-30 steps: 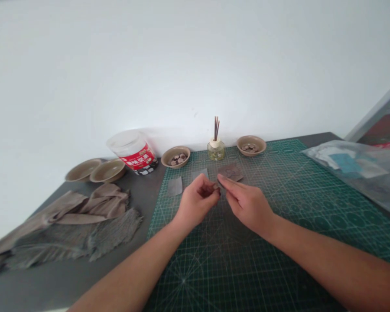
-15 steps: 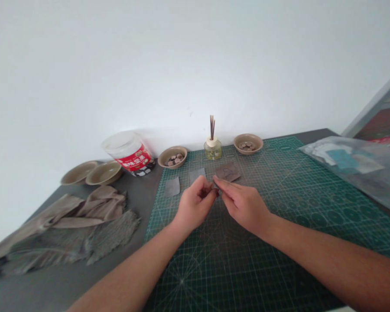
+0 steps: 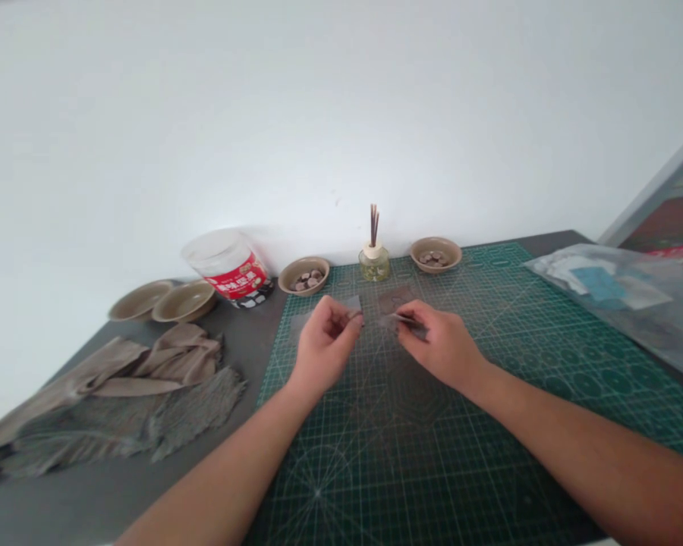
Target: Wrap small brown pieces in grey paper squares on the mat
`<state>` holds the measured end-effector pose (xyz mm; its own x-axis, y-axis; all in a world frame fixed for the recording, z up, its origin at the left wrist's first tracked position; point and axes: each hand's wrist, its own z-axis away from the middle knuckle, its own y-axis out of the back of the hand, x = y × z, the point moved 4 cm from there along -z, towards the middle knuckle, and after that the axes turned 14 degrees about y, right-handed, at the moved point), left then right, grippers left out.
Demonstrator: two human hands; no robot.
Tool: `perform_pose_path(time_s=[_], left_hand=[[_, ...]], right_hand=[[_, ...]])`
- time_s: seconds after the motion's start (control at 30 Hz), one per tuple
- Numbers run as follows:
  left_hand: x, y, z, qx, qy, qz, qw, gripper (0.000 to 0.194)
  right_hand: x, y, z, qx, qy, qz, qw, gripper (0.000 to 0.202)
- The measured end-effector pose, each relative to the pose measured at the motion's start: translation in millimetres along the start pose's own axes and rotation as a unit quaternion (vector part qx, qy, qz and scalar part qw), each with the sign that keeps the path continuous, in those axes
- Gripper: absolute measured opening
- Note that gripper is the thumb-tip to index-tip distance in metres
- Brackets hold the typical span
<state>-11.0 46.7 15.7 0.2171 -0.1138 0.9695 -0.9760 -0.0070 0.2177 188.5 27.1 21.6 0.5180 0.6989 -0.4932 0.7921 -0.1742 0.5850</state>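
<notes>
From the head camera, the left hand (image 3: 322, 347) and the right hand (image 3: 439, 345) are raised a little above the green cutting mat (image 3: 489, 394), a small gap between them. The left hand's fingers are curled with thumb and forefinger pinched on something too small and blurred to identify. The right hand pinches a thin pale strip (image 3: 395, 319) between thumb and fingertips, its free end pointing toward the left hand. Just beyond the hands, small grey patches (image 3: 354, 302) and a brown patch (image 3: 395, 297) lie on the mat. Further back stand a reed diffuser (image 3: 374, 262), two bowls of brown discs (image 3: 303, 274), and a red-labelled jar (image 3: 231, 267). Folded fabric (image 3: 136, 383) lies left of the mat.
</notes>
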Motion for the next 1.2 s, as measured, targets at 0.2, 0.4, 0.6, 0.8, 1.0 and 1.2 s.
perform_pose_path(time_s=[0.2,0.4,0.6,0.8,1.0,1.2], left_hand=[[0,3.5,-6,-0.019,0.003,-0.008,1.0,0.018],[-2,5.5,-8,-0.017,0.002,-0.025,1.0,0.014],[-2,4.1,-10,-0.018,-0.013,-0.022,1.0,0.014],[-4,1.9,-11,-0.017,-0.002,-0.04,0.999,0.013],[-6,4.4,-12,-0.013,0.002,-0.087,0.996,0.015],[-3,2.3,-13,-0.056,0.008,-0.096,0.994,0.031]], right_hand=[[2,0,1,-0.092,0.046,0.069,0.992,0.013],[7,-6,2,-0.138,0.038,0.061,0.988,0.013],[5,-6,1,-0.144,0.016,0.044,0.988,0.008],[5,-7,1,-0.159,0.003,0.044,0.986,0.006],[6,-8,1,-0.169,-0.021,0.032,0.985,0.005],[8,-8,0,-0.149,-0.075,-0.01,0.986,0.003]])
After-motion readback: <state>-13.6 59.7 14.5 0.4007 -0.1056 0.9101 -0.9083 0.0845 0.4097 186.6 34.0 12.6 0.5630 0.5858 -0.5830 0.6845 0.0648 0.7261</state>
